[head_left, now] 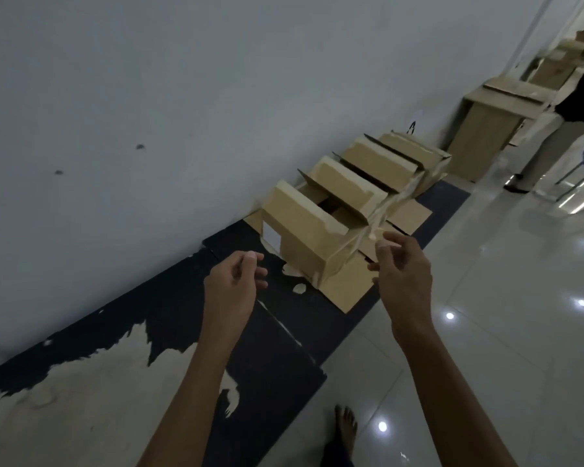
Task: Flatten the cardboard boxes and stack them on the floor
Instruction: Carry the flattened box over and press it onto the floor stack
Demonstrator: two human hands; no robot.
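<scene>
Where the grey wall (pixel 182 79) meets the glossy tiled floor (pixel 506 332), a dark strip of flooring (pixel 277 358) is laid along its foot, its surface peeled away in pale patches at lower left. Farther down the corridor a taller carton (pixel 486 136) and more stacked behind it are seen only as blurred shapes, and a person (pixel 560 129) beside them is cut off by the right edge. A row of four cardboard boxes (pixel 334 210) is set on the dark strip against the wall, tops open and flaps raised; their insides are in shadow, so any contents cannot be made out. Flat cardboard sheets (pixel 408 214) are spread under and beside the row. A strip of clear tape (pixel 395 200) (hard to trace in the blur) is stretched from the boxes to the right hand (pixel 402 264), where it is pinched between thumb and fingertips. The left hand (pixel 233 281) is held just short of the nearest box, fingers loosely curled, nothing gripped. A bare foot (pixel 346 429) is planted on the tiles below.
</scene>
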